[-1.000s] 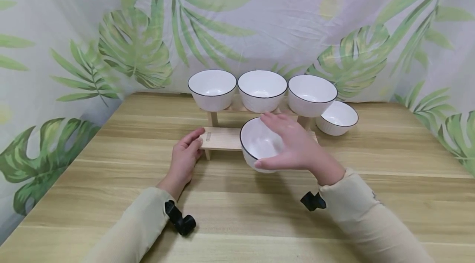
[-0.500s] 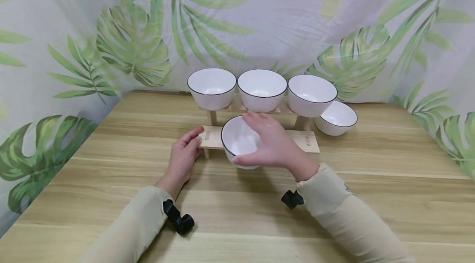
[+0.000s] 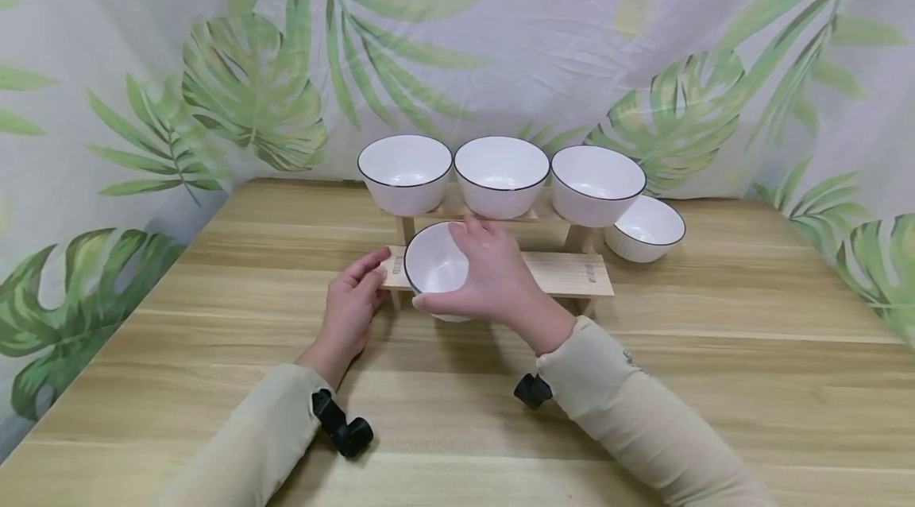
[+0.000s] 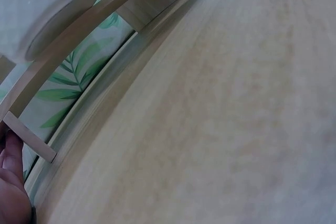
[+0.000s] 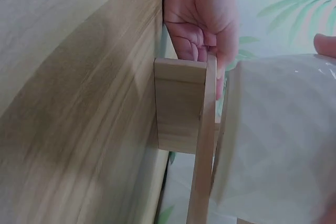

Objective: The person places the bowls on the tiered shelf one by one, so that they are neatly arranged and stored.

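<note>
My right hand point(image 3: 496, 276) grips a white bowl point(image 3: 434, 261) with a thin dark rim, thumb at its near side and fingers at the far side. The bowl is close over the left part of the lower shelf point(image 3: 561, 272) of a two-step wooden stand. In the right wrist view, the textured bowl point(image 5: 278, 135) has its base right at the board. At the shelf's left end, my left hand point(image 3: 350, 304) holds the edge between thumb and fingers. The left wrist view shows that hand point(image 4: 13, 182) by the stand's leg point(image 4: 31, 137).
Three matching bowls stand in a row on the upper step: left point(image 3: 405, 165), middle point(image 3: 502, 169) and right point(image 3: 599, 183). Behind the stand's right side, a smaller white ribbed bowl point(image 3: 646, 230) is on the wooden table point(image 3: 750, 316). A leaf-patterned cloth point(image 3: 557, 30) hangs behind.
My right hand has moved left along the lower shelf with the bowl, baring the shelf's right part. The left hand stays on the shelf's left end.
</note>
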`<state>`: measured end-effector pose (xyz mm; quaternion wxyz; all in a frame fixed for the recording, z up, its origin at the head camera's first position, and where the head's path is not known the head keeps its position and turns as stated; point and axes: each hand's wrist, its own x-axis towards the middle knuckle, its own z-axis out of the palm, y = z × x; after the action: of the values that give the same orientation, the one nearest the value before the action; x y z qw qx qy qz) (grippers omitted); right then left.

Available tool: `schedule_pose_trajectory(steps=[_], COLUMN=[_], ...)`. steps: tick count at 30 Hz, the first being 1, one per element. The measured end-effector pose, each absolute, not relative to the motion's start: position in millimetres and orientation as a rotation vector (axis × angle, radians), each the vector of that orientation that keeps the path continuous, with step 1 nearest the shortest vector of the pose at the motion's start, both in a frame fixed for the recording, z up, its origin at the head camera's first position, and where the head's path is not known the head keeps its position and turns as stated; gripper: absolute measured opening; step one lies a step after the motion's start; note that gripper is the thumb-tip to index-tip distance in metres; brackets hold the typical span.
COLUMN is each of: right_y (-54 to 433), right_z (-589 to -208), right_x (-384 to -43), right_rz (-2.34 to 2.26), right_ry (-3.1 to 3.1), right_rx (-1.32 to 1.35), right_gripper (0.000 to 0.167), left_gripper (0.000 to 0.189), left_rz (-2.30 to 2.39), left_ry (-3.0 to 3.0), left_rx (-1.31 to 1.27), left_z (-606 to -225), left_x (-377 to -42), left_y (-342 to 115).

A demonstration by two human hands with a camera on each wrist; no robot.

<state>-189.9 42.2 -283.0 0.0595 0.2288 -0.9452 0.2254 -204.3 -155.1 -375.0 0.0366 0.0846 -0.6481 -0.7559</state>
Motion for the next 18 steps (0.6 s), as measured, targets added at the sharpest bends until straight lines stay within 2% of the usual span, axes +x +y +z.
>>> schedule_pose_trajectory(steps=[18], right_y=[27], right_z=[-281], right_x=[-197], right_rz=[0.468], right_ry=[-2.9], right_rx=[0.694], right_gripper=[0.087], left_gripper=[0.037], left_rz=[-2.356], left_ry=[-1.971], left_rx=[0.235], left_z=[-374], left_x=[-203], left_y=[-154])
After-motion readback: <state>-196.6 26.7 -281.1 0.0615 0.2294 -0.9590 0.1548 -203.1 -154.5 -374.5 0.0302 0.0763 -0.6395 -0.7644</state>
